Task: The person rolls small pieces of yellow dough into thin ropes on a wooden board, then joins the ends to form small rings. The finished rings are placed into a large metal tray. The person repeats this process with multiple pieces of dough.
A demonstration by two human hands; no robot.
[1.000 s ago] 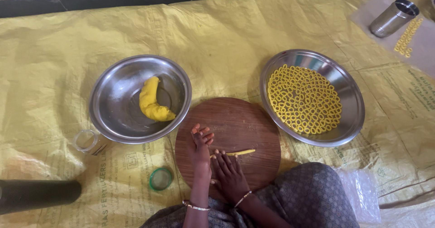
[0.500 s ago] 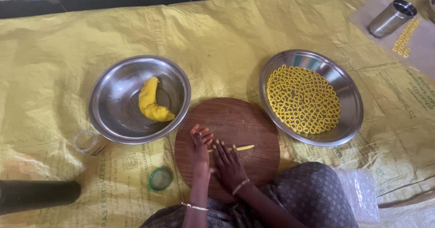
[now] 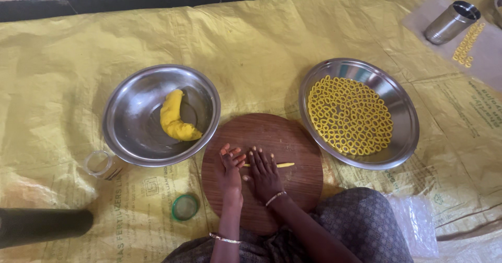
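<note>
Both my hands lie flat, side by side, on a round wooden board point(image 3: 282, 132). My left hand point(image 3: 230, 170) and my right hand point(image 3: 263, 171) press on a thin yellow dough strand point(image 3: 285, 164) whose end sticks out to the right of my right hand. A steel bowl point(image 3: 130, 137) at the left holds a curved lump of yellow dough point(image 3: 175, 119). A steel plate point(image 3: 402, 132) at the right is filled with several small yellow dough rings point(image 3: 348, 114).
A yellow plastic sheet point(image 3: 261, 43) covers the floor. A small green-rimmed lid point(image 3: 184, 207) and a clear glass point(image 3: 98, 163) lie left of the board. A dark cylinder point(image 3: 42, 225) is at bottom left. A steel tumbler point(image 3: 451, 21) and more rings point(image 3: 466, 46) sit top right.
My hands slid forward and back over the board, and the visible part of the dough strand beside my right hand has grown shorter and shifted slightly left.
</note>
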